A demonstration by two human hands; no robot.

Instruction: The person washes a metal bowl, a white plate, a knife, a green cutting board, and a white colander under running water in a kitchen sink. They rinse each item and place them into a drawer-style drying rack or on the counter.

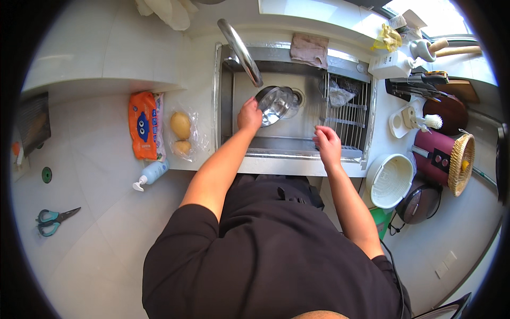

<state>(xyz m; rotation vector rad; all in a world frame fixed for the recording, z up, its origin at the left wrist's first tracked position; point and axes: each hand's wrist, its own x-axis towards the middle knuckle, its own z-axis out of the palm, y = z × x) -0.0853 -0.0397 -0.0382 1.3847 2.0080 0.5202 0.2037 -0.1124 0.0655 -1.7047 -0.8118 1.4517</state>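
Note:
My left hand (250, 115) grips the near-left rim of a shiny metal bowl (273, 115), which is tilted inside the stainless steel sink (279, 133). Light glints off the bowl's inner wall, and its far-right side is blurred. Beyond it shows the round drain (298, 97). The curved metal faucet (241, 52) reaches over the sink, its spout end just above my left hand and the bowl. My right hand (329, 146) hovers at the sink's front right, near the drying rack (344, 119). Its fingers are curled; whether anything small is between them is hidden.
Left of the sink lie potatoes (181, 125) in a clear bag, an orange wipes pack (142, 125) and a pump bottle (154, 173). A pink cloth (310, 50) drapes over the back rim. At right stand a white basket (390, 181), a knife holder (398, 89) and a white bottle (390, 64).

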